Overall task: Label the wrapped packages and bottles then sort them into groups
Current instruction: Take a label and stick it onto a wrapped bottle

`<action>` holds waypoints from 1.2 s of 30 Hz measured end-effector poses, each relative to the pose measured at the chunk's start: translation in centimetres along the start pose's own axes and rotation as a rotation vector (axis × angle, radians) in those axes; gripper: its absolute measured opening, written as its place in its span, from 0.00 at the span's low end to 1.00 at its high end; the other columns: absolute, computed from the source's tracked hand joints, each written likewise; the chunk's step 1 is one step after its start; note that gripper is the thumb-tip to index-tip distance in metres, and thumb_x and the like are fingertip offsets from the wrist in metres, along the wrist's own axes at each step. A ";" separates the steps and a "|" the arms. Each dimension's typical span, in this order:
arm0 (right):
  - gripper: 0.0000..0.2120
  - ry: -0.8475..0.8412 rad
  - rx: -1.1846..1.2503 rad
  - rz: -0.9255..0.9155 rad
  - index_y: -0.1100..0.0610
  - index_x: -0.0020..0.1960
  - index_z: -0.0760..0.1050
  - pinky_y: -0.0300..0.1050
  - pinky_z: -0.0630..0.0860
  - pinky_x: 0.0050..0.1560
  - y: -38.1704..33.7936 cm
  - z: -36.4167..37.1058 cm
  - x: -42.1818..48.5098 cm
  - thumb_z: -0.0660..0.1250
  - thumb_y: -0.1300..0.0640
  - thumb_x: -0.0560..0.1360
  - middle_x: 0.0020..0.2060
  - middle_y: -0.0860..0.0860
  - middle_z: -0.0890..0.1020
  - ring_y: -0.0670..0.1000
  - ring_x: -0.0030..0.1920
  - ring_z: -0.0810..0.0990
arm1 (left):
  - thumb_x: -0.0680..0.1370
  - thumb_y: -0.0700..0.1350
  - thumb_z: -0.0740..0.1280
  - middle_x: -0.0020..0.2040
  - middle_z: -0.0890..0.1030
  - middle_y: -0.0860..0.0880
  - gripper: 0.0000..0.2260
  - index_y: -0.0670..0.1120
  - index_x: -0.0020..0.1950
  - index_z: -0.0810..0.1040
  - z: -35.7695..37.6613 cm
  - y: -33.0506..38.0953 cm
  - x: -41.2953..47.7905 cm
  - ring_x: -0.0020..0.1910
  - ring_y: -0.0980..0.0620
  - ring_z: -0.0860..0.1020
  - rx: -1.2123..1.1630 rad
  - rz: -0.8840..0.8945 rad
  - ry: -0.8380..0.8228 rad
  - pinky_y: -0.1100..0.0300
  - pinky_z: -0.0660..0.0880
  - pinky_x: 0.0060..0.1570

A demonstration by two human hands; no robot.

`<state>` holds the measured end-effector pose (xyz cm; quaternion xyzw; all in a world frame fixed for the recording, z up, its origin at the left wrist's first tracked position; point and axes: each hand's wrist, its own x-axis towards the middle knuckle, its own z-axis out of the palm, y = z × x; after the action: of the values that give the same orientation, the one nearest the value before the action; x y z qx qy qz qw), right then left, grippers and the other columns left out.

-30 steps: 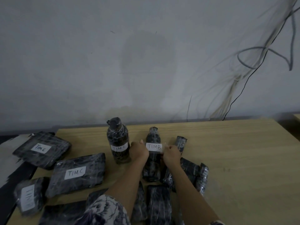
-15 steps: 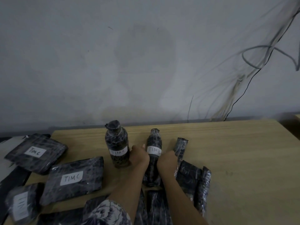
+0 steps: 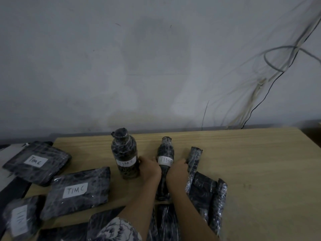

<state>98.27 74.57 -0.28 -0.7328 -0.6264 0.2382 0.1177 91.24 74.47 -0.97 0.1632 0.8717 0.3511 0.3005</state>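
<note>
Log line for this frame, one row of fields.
phase: labelling | left hand: grips slim wrapped bottle at its label | right hand: grips same bottle | nearby: wider bottle labelled TIMC

label [image 3: 165, 160]: one second ago flat across the front of slim bottle [image 3: 165, 147], four letters legible; now curved round it, last letter covered.
left hand [image 3: 149, 168]: from pinching label end to cupping bottle's left side.
right hand [image 3: 177, 173]: same change, bottle's right side.

Black-wrapped bottle [image 3: 165, 151] with white label [image 3: 164, 160]
</note>
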 end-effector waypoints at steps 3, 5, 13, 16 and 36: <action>0.07 0.067 -0.158 -0.140 0.62 0.56 0.70 0.43 0.75 0.50 0.0 0.2 -0.3 0.56 0.62 0.80 0.54 0.58 0.76 0.53 0.50 0.79 | 0.80 0.40 0.58 0.60 0.75 0.36 0.16 0.37 0.66 0.64 0.1 0.0 -0.3 0.58 0.37 0.75 0.028 0.056 0.029 0.47 0.73 0.49; 0.04 0.118 -0.359 -0.252 0.59 0.39 0.76 0.47 0.73 0.41 -0.3 0.4 -0.3 0.70 0.61 0.69 0.36 0.55 0.77 0.54 0.37 0.76 | 0.80 0.39 0.57 0.60 0.75 0.38 0.14 0.38 0.65 0.66 0.4 -0.2 -0.4 0.57 0.39 0.75 0.079 0.146 0.042 0.48 0.73 0.50; 0.13 0.030 -0.128 -0.254 0.63 0.61 0.68 0.44 0.70 0.58 0.5 0.9 0.5 0.50 0.64 0.81 0.59 0.58 0.74 0.55 0.58 0.74 | 0.82 0.46 0.53 0.49 0.80 0.41 0.16 0.40 0.51 0.78 0.4 -0.4 -0.5 0.49 0.44 0.77 0.170 0.389 0.118 0.55 0.70 0.43; 0.10 0.013 0.123 -0.146 0.65 0.56 0.71 0.46 0.74 0.52 0.2 1.0 0.3 0.54 0.63 0.80 0.54 0.60 0.77 0.57 0.53 0.77 | 0.83 0.50 0.52 0.42 0.82 0.42 0.22 0.39 0.44 0.80 0.3 -0.5 -0.7 0.41 0.45 0.79 0.181 0.344 0.112 0.59 0.67 0.35; 0.24 -0.236 0.693 0.074 0.62 0.43 0.79 0.38 0.70 0.31 0.3 1.2 -0.6 0.54 0.45 0.81 0.36 0.54 0.80 0.47 0.35 0.76 | 0.77 0.62 0.59 0.42 0.77 0.47 0.25 0.41 0.52 0.79 -0.8 -1.4 -1.5 0.33 0.57 0.71 -0.088 0.138 -0.292 0.63 0.65 0.30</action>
<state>97.89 73.75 -1.30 -0.6391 -0.4908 0.5233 0.2772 91.73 72.36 -0.86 0.2587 0.7892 0.3813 0.4060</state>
